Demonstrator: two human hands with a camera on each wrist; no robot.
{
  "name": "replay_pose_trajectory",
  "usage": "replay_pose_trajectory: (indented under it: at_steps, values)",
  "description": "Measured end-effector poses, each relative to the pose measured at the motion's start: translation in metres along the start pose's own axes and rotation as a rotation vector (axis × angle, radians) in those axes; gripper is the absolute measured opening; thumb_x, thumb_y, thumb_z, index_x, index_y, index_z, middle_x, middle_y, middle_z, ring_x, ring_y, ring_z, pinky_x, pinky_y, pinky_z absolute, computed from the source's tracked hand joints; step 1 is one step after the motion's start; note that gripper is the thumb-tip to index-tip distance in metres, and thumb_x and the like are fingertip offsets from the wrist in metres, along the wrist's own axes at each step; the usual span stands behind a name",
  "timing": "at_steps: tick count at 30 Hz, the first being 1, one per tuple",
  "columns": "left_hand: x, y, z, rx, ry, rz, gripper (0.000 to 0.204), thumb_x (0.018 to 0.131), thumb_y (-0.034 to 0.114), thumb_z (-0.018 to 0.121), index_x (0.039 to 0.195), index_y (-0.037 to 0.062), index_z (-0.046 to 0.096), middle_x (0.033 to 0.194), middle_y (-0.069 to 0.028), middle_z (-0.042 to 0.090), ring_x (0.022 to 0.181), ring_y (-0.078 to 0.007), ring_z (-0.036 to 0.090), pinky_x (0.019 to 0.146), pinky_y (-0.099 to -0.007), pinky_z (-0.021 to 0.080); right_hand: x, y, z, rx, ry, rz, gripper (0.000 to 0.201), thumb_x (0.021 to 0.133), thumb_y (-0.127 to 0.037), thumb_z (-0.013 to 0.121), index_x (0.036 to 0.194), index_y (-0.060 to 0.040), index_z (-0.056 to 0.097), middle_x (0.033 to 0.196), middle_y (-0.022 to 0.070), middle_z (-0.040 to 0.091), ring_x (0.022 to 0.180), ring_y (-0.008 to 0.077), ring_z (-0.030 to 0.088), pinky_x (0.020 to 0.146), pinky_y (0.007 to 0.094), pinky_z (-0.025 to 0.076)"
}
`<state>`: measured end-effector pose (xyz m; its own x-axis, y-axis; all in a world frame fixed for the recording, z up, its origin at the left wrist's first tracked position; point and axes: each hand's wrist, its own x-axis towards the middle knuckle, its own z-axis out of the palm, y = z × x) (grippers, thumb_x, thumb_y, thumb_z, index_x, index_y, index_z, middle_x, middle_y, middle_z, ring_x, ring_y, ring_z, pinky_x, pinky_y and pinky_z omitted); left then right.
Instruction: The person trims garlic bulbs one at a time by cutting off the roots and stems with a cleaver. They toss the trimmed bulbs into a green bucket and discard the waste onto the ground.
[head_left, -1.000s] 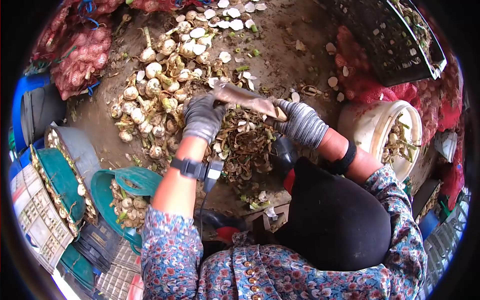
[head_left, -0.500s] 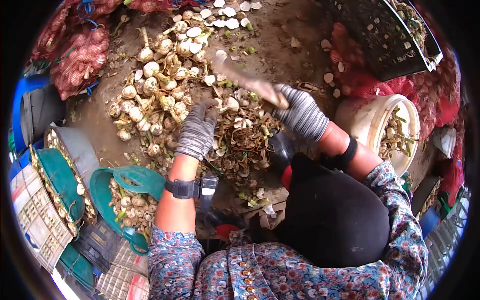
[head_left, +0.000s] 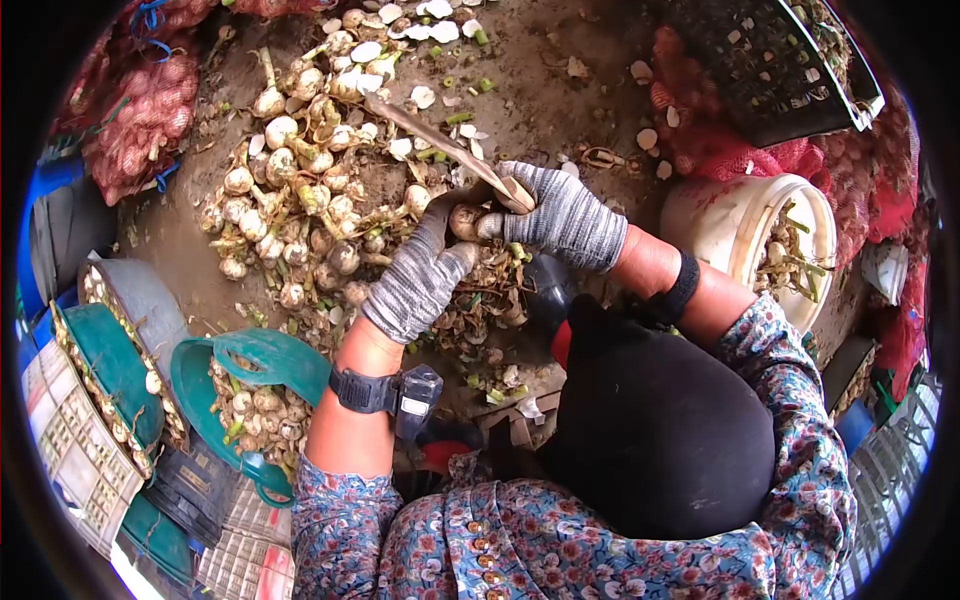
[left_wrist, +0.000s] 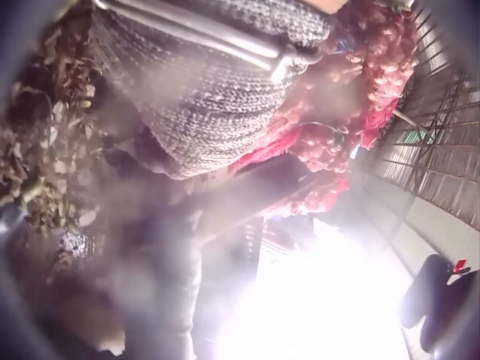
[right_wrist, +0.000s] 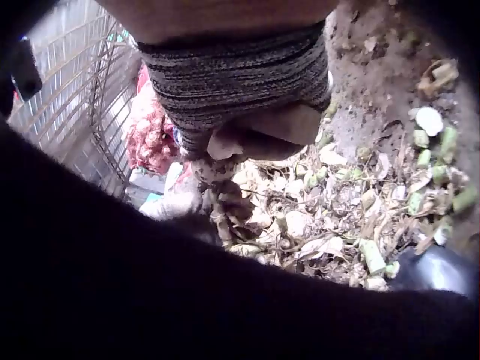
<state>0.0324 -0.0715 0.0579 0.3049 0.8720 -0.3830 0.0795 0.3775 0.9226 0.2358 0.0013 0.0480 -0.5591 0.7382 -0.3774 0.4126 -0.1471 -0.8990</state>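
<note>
My gloved left hand (head_left: 418, 285) holds a garlic bulb (head_left: 465, 222) over a heap of dry peelings (head_left: 497, 290). The gloved right hand (head_left: 568, 218) grips a knife (head_left: 430, 135) by its wooden handle, the long blade pointing away to the upper left. Its thumb touches the bulb, so both hands meet there. In the right wrist view, the bulb (right_wrist: 214, 171) shows just below the right glove (right_wrist: 232, 82). Glare and blur cover much of the left wrist view, where the left glove (left_wrist: 210, 97) fills the top. Many garlic bulbs with stalks (head_left: 300, 190) lie left of the hands.
A green basket (head_left: 185, 375) of trimmed bulbs stands at lower left, beside more tubs and a white crate (head_left: 75, 420). On the right are a white bucket (head_left: 715, 225) with cut stalks and a black crate (head_left: 750, 70). Red mesh sacks (head_left: 150, 125) edge the floor.
The left hand dropped to the pile, then came back rightward with a garlic bulb. The right hand, still holding the knife, moved slightly left to meet it.
</note>
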Motion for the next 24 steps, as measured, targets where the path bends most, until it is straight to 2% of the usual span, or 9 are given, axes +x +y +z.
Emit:
replay_pose_trajectory:
  at_steps: [3,4,5,7,8,10,13,16,24]
  values:
    - [0.0,0.005,-0.002,-0.046,0.027,-0.021,0.051,0.092,0.005,0.054,0.141,0.0063,0.043,0.128,-0.0065,0.054,0.117,-0.0169,0.051,0.106,-0.0314,0.04,-0.009,-0.018,-0.015,-0.05,-0.023,0.133,0.041,0.085,-0.029,0.08,0.115,-0.0052,0.065,0.095,0.0032,0.069,0.087,0.0097,0.061,0.082,0.0283,0.052]
    - [-0.002,0.006,-0.001,-0.16,0.076,-0.047,0.051,0.09,0.008,0.059,0.139,0.0076,0.045,0.124,-0.0038,0.054,0.114,-0.0154,0.051,0.104,-0.0301,0.041,-0.013,-0.01,-0.015,0.027,0.063,0.061,0.041,0.085,-0.03,0.08,0.115,-0.0062,0.065,0.095,0.0044,0.07,0.088,0.0095,0.061,0.081,0.0287,0.052]
    - [-0.004,0.008,-0.001,-0.214,0.104,-0.087,0.055,0.088,0.013,0.062,0.14,0.0067,0.044,0.123,-0.0034,0.054,0.112,-0.0148,0.051,0.101,-0.0294,0.042,-0.01,-0.003,-0.014,0.025,0.101,-0.092,0.042,0.084,-0.036,0.078,0.11,-0.0068,0.064,0.086,0.0125,0.07,0.075,0.0208,0.067,0.072,0.0371,0.053]
    - [-0.008,0.008,-0.001,-0.323,0.166,-0.17,0.064,0.084,0.022,0.068,0.14,0.0049,0.043,0.12,-0.0025,0.054,0.108,-0.0134,0.053,0.097,-0.028,0.044,-0.022,0.006,-0.022,-0.325,0.072,-0.128,0.037,0.084,-0.034,0.076,0.109,-0.0094,0.063,0.086,0.015,0.069,0.079,0.0312,0.068,0.072,0.0394,0.053]
    - [-0.008,-0.016,-0.01,-0.36,0.041,-0.143,0.063,0.087,0.02,0.07,0.142,0.007,0.042,0.125,-0.0039,0.054,0.112,-0.0157,0.053,0.099,-0.0297,0.045,-0.027,0.004,-0.02,-0.338,0.044,-0.085,0.034,0.082,-0.031,0.075,0.108,-0.0118,0.063,0.087,0.0161,0.068,0.082,0.0378,0.066,0.072,0.0419,0.053]
    - [-0.015,-0.05,-0.018,0.423,0.105,0.297,0.056,0.093,0.019,0.065,0.143,0.0075,0.043,0.129,-0.0063,0.054,0.115,-0.0179,0.054,0.102,-0.0315,0.044,-0.033,-0.002,-0.018,-0.433,-0.061,-0.137,0.03,0.08,-0.028,0.074,0.103,-0.013,0.062,0.082,0.0139,0.067,0.079,0.0364,0.067,0.07,0.0435,0.053]
    - [-0.026,-0.14,-0.033,0.64,0.011,0.12,0.06,0.098,0.02,0.058,0.151,0.0112,0.033,0.143,-0.0087,0.052,0.124,-0.0202,0.054,0.11,-0.0333,0.041,-0.031,-0.017,-0.016,-0.581,-0.188,-0.167,0.029,0.076,-0.022,0.072,0.102,-0.0132,0.062,0.081,0.0125,0.066,0.079,0.0356,0.067,0.069,0.0442,0.053]
    - [-0.032,-0.052,-0.021,0.315,0.031,-0.021,0.064,0.097,0.02,0.058,0.153,0.0111,0.028,0.14,-0.0096,0.053,0.121,-0.0207,0.057,0.107,-0.0354,0.045,-0.03,-0.011,-0.013,-0.597,-0.2,-0.207,0.034,0.074,-0.022,0.072,0.106,-0.0129,0.062,0.08,0.0126,0.065,0.078,0.0361,0.066,0.069,0.045,0.053]
    - [-0.033,-0.056,-0.013,-0.175,0.07,-0.021,0.069,0.092,0.017,0.063,0.151,0.0086,0.029,0.136,-0.0124,0.056,0.118,-0.0265,0.059,0.103,-0.0382,0.048,-0.029,-0.004,-0.005,-0.618,-0.195,-0.179,0.038,0.072,-0.017,0.07,0.108,-0.0122,0.063,0.078,0.014,0.065,0.075,0.037,0.066,0.067,0.0457,0.052]
